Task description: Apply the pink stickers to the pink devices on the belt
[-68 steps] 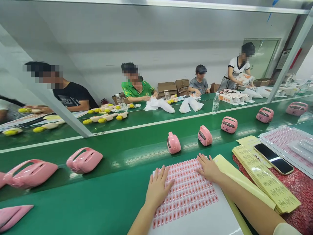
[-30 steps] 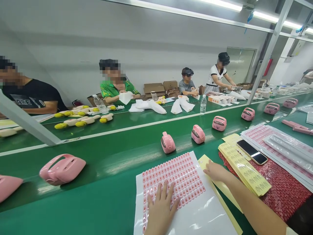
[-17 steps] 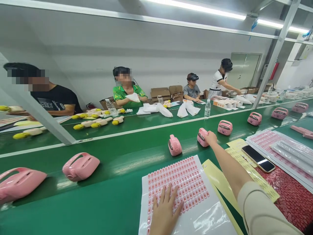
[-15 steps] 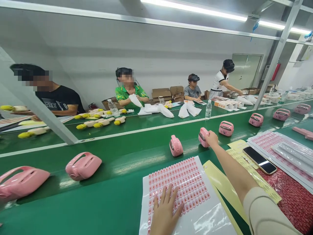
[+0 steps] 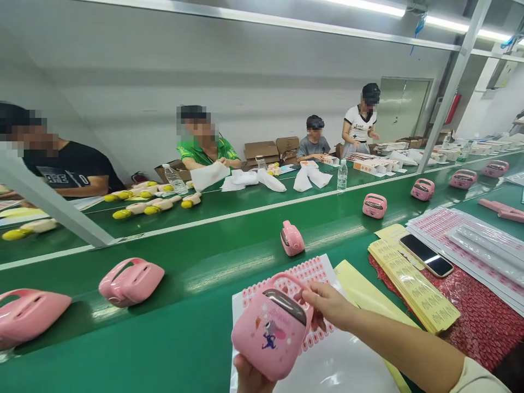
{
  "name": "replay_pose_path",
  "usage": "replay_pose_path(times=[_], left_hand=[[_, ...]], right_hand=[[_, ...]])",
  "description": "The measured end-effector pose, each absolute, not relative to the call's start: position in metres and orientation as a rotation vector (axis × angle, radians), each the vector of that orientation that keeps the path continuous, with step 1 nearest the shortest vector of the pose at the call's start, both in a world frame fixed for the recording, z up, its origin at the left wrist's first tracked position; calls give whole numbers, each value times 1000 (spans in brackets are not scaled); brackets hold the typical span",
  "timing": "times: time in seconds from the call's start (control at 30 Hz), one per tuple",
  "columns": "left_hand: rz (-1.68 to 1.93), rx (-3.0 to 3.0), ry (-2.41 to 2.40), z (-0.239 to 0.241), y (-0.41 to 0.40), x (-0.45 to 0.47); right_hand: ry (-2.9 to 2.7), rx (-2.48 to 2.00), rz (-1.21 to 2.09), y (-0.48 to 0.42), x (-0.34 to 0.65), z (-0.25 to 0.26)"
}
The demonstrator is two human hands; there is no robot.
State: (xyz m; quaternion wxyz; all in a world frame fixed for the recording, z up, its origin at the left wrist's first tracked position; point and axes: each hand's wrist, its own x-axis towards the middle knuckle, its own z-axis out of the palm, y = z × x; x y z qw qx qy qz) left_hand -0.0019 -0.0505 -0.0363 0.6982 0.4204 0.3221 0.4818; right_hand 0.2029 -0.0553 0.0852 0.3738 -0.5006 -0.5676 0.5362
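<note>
A pink portable speaker (image 5: 272, 333) with a carry handle, a dark strip along its top and a cartoon print on its mesh front is held up close to me. My right hand (image 5: 329, 305) is closed round its right side by the handle. From below, my left hand (image 5: 250, 376) grips the lower left corner, its fingers partly hidden behind the body. Under the speaker lies a white sheet of small pink oval stickers (image 5: 313, 267), partly covered by it.
Other pink speakers (image 5: 133, 281) stand in a row along the green conveyor belt (image 5: 213, 240). To my right lie yellow label sheets (image 5: 413, 284), a phone (image 5: 426, 255), more sticker sheets (image 5: 483, 240) and red bubble wrap (image 5: 478, 311). Co-workers sit and stand across the belt, near a water bottle (image 5: 342, 177).
My right hand has brought one speaker from the belt towards me, over the sticker sheet. My left hand has left the sheet and now holds the speaker from below.
</note>
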Motion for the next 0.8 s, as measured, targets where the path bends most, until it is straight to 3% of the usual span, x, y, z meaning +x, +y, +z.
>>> replay_pose_path(times=[0.1, 0.17, 0.33, 0.57, 0.8], left_hand=[[1063, 921, 731, -41, -58, -29], [1104, 913, 740, -31, -61, -36], [1291, 781, 743, -2, -60, -24], [1305, 892, 655, 4, -58, -21], [1224, 644, 757, 8, -57, -17]], right_hand=[[-1715, -1609, 755, -50, 231, 67], [-1664, -1945, 526, -39, 256, 56], [-1564, -2116, 517, -22, 288, 36], [-1337, -2134, 601, -15, 293, 31], [-1273, -2131, 666, -8, 298, 35]])
